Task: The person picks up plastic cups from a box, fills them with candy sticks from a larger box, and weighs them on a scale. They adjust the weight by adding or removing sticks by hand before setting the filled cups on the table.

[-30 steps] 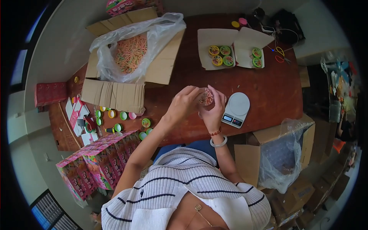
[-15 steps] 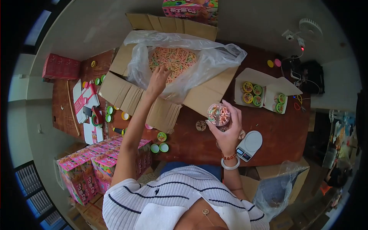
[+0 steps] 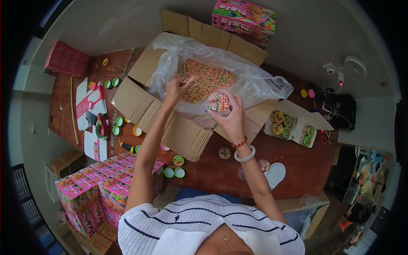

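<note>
At the near side of an open cardboard box (image 3: 187, 138), my left hand (image 3: 174, 90) pinches a few thin pastel snack sticks (image 3: 191, 79). Many more loose sticks (image 3: 208, 76) fill the clear plastic liner (image 3: 255, 85) in that box. My right hand (image 3: 232, 114) is closed round a clear round cup (image 3: 219, 103), held over the box's near edge. Pink, white and greenish stick ends show in the cup, which looks divided inside. Another filled clear cup (image 3: 224, 153) stands on the table below.
A white kitchen scale (image 3: 275, 175) lies beside my right forearm. An open white carton (image 3: 278, 138) holds several lidded cups. Green lids (image 3: 168, 172), pink printed boxes (image 3: 85, 187), a tape roll (image 3: 101, 130) and a yellow-black cutter (image 3: 126, 147) are at left. A small fan (image 3: 355, 68) stands back right.
My right hand has brought the cup up from over the table to the box's edge. My left hand has drawn back from the pile with a few sticks. The view has shifted.
</note>
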Demonstrator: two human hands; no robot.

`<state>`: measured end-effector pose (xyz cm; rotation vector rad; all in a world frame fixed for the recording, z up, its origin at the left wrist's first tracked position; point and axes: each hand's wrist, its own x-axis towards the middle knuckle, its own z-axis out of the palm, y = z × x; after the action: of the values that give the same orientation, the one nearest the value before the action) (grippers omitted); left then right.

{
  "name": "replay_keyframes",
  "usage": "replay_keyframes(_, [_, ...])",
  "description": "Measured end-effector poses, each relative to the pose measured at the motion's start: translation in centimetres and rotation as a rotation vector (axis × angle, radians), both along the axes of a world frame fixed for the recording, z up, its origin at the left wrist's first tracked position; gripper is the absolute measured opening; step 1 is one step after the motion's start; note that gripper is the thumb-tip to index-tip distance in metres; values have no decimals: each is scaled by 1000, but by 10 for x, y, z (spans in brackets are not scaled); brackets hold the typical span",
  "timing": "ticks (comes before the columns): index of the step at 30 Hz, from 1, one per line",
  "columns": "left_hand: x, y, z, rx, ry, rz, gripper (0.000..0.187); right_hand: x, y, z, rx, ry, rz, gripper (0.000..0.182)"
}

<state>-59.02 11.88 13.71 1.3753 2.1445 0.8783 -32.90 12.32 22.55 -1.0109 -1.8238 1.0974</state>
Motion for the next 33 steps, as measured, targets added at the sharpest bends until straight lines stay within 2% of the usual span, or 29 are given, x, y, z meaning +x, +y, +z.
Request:
replay_keyframes(2, [-7, -6, 0, 3, -195, 69, 27, -4, 4, -9, -64, 13, 17, 65])
replay_keyframes(3, [-15, -7, -8, 8, -192, 73, 27, -5, 5, -10, -29, -24, -1, 65])
replay_keyframes(5, [-31, -6, -25, 0, -479, 20, 33, -10, 6, -13, 11, -63, -17, 65])
replay_keyframes(6, [-31, -7, -20, 5, -481, 22, 33, -14, 9, -16, 37, -85, -44, 66])
replay_keyframes(8, [-31, -11, -11, 110, -753, -43, 32, -21, 11, -26, 61, -111, -73, 66])
replay_keyframes(10, [-27, -10, 2, 143, -766, -37, 32, -29, 18, -35, 197, -145, -112, 67])
replay_keyframes(12, [-20, -10, 10, 172, -779, -28, 32, -33, 18, -41, 190, -136, -114, 67])
replay_keyframes(15, [-19, -7, 20, 158, -678, 66, 28, -40, 17, -42, 221, -121, -124, 68])
replay_keyframes(17, [-23, -6, 31, -37, 41, -63, 24, -41, 14, -42, 258, -120, -130, 69])
replay_keyframes(18, [-21, -6, 31, -35, 39, -61, 24, -42, 13, -39, 274, -121, -130, 69])
replay_keyframes(20, [-16, -4, 31, 169, 298, -112, 23, -45, 13, -34, 294, -122, -128, 69])
replay_keyframes(21, [-17, 0, 33, 173, 298, -110, 23, -46, 13, -30, 295, -82, -129, 67])
replay_keyframes(23, [-16, 4, 36, 40, -320, -27, 24, -44, 12, -31, 290, -49, -131, 66])
replay_keyframes(25, [-17, 6, 41, 60, -399, -15, 24, -45, 21, -46, 26, -57, -97, 65])
replay_keyframes(26, [-17, 6, 44, 77, -477, 0, 24, -44, 24, -56, 26, -58, -101, 65])
replay_keyframes(28, [-15, 4, 53, 101, -515, -38, 23, -45, 30, -66, -155, 52, -48, 65])
replay_keyframes(32, [4, -12, 82, 174, -675, -199, 24, -46, 24, -54, -1, -102, -124, 65])
replay_keyframes(33, [8, -14, 82, 148, -617, -232, 25, -48, 24, -53, 9, -103, -143, 64])
